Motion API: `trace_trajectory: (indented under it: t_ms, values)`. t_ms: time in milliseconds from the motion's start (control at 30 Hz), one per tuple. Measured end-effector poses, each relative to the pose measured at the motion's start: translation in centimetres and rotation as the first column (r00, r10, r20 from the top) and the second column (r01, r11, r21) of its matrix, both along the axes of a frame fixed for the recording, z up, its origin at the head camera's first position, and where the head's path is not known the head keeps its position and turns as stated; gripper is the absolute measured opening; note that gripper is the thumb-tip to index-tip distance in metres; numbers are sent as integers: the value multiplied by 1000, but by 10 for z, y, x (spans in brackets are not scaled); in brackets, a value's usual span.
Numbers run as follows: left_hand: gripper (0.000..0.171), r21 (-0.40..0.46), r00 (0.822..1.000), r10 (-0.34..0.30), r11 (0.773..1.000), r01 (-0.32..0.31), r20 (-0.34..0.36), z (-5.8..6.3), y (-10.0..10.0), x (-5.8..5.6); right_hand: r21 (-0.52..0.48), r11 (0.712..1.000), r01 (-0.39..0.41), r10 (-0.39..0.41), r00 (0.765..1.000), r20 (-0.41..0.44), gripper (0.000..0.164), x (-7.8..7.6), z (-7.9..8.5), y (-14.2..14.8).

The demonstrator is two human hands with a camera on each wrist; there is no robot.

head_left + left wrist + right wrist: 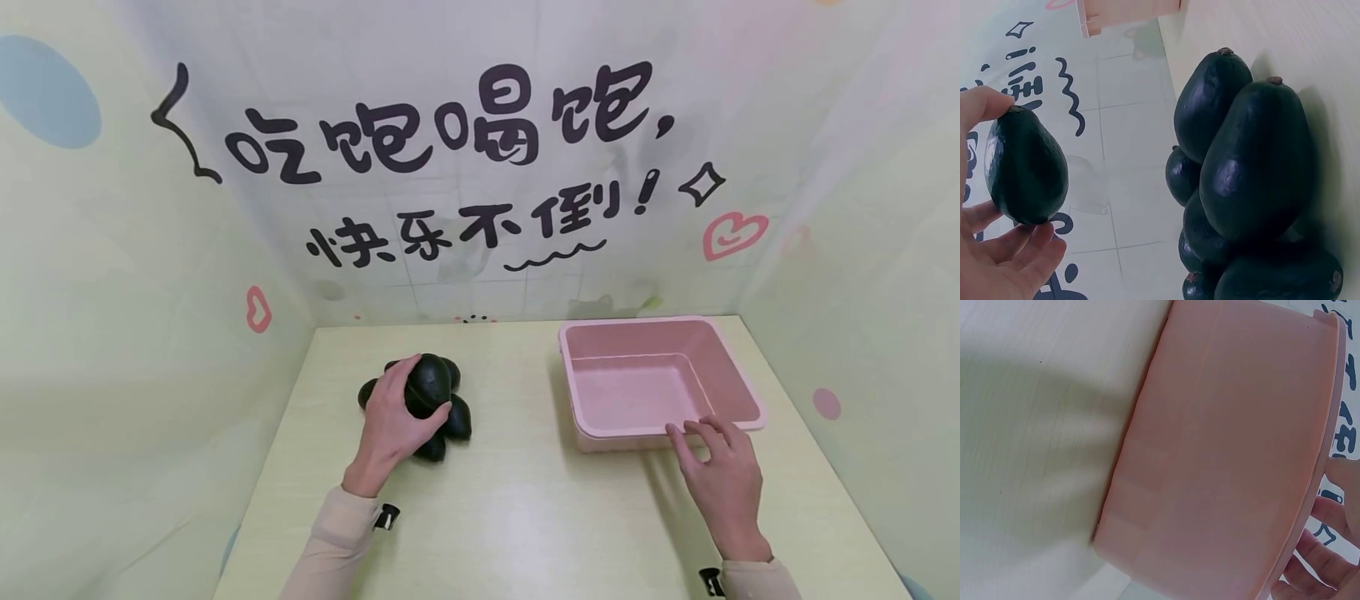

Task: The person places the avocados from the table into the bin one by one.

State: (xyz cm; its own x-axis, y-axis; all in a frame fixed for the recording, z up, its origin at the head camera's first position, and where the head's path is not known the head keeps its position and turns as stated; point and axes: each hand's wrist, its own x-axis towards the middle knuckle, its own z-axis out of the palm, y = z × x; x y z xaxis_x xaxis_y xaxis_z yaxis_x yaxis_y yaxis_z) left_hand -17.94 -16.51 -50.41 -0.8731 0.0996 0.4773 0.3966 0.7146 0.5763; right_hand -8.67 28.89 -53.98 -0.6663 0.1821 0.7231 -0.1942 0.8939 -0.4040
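My left hand (390,421) grips a dark green avocado (430,382) between thumb and fingers, above a cluster of several more avocados (458,419) on the table. In the left wrist view, the held avocado (1027,165) is apart from the cluster, where a large avocado (1260,162) lies closest to the camera. Over on the right, my right hand (723,479) rests its thumb and loosely bent fingertips at the near rim of a pink plastic bin (671,432). The right wrist view shows the bin's outer wall (1210,450) with the fingers (1325,559) at its rim.
The pale wood-look table (517,492) is enclosed by printed fabric walls (480,275) at the back and both sides. The bin stands at the back right, near the right wall, with table surface between it and the avocados.
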Motion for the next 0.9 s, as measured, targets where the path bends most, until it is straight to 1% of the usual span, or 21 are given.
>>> trace_trajectory:
  t_ms: [333,500,733,900]
  values:
    - [83,-12,1000,-14,1000,14,26,1,9,0,1,1000,-2,2,1000,-2,27,0,-1,2]
    - [84,-19,999,-26,999,26,21,2,16,-1,-5,1000,-1,1,1000,-1,27,0,-2,3]
    - [83,-26,1000,-12,1000,12,23,2,20,-1,-8,1000,0,0,1000,0,27,-1,-3,2]
    - [81,-26,999,-25,999,26,28,3,24,-1,-15,1000,2,-2,1000,1,27,-1,-3,2]
